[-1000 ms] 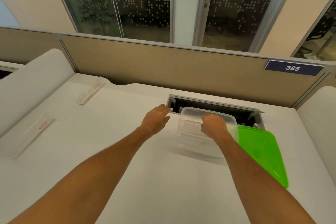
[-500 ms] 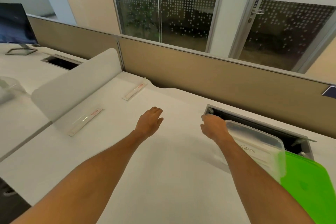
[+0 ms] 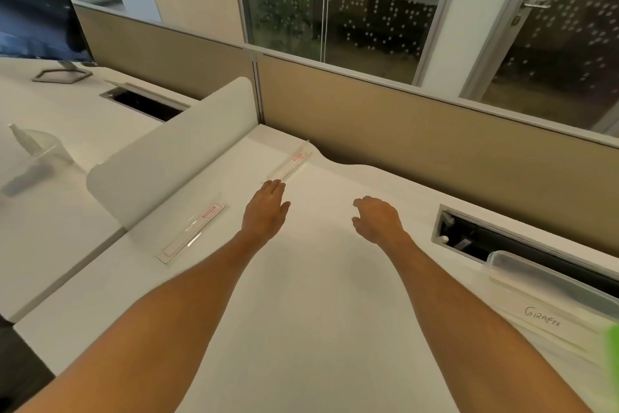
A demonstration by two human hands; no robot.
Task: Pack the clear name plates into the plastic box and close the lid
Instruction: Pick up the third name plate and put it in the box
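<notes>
On the surface [image 3: 318,329]: two clear name plates, a clear box and both bare hands, all told here against the box at the right edge.
Box [image 3: 549,298]: clear plastic, lid off, cut by the right edge of the view; "GIRAFFE" is handwritten on something pale inside or on its wall, and which of the two cannot be told.
Lid [image 3: 613,355]: only a green sliver shows at the right edge, just beside the box on its near side.
Cable slot [image 3: 502,241]: a dark opening with a metal frame, just behind the box.
Near plate [image 3: 191,232]: lies flat far left of the box, beside the white divider [image 3: 167,151]; red label at its far end.
Far plate [image 3: 288,167]: lies flat left of the box and further back, close to the beige partition [image 3: 418,151]; red label at its far end too.
Left hand [image 3: 266,210]: palm down, fingers straight and close together, holding nothing; the fingertips are at the near end of the far plate, and whether they touch it cannot be told.
Right hand [image 3: 378,218]: between the left hand and the box, well clear of the box, fingers loosely curled, empty, held over bare surface.
Next desk: beyond the divider, far from the box, stand a monitor [image 3: 40,17] and a clear container [image 3: 33,158].
</notes>
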